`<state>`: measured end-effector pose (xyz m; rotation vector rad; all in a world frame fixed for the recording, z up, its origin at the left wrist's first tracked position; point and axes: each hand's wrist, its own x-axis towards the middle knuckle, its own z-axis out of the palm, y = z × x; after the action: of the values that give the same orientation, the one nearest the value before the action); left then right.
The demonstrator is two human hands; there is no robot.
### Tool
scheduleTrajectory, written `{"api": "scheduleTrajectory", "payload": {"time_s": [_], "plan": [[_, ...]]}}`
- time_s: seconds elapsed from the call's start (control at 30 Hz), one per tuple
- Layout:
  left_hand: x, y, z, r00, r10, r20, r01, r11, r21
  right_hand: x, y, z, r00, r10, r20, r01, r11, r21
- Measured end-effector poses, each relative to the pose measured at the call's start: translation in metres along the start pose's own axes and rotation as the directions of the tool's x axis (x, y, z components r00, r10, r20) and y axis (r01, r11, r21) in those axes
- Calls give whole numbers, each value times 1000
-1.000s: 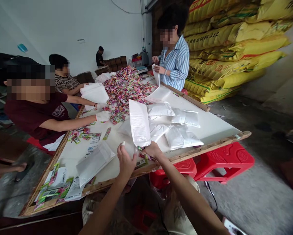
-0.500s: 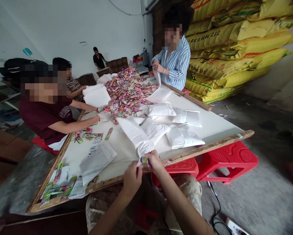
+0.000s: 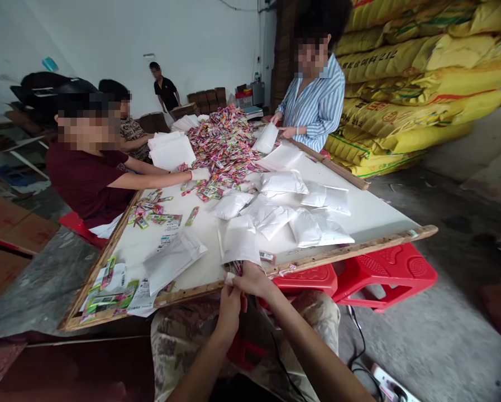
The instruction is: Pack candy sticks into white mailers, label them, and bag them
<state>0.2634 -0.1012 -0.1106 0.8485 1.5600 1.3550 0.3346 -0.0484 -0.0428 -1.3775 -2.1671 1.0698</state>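
Note:
A white plastic mailing bag (image 3: 238, 240) lies at the table's near edge with its mouth facing me. Small colourful snack packets (image 3: 235, 268) show inside that opening. My left hand (image 3: 229, 307) is closed just below the mouth, a white bit that looks like the bag's edge at its thumb. Directly beside it, my right hand (image 3: 253, 280) is closed at the right of the mouth, its fingertips partly hidden. One loose packet (image 3: 267, 257) rests right of the bag. Several filled white bags (image 3: 313, 228) lie beyond, and a flatter white bag (image 3: 175, 259) is to the left.
A large heap of packets (image 3: 225, 139) covers the far part of the wood-edged table (image 3: 384, 220). Co-workers sit at left and stand at far right. Red stools (image 3: 384, 273) are under the right edge; yellow sacks (image 3: 405, 84) are stacked behind. A power strip (image 3: 390, 385) lies on the floor.
The bag in my hands has come down flatter onto the table, its mouth now showing packets. My hands have moved closer together. The striped-shirt co-worker has lowered a white bag toward the table.

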Motion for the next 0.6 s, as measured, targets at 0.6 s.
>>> {"api": "scheduleTrajectory", "payload": {"time_s": [0.6], "plan": [[-4, 7, -39, 989, 118, 93, -146, 901, 408, 27, 45, 7, 967, -254, -19, 252, 966, -51]]}}
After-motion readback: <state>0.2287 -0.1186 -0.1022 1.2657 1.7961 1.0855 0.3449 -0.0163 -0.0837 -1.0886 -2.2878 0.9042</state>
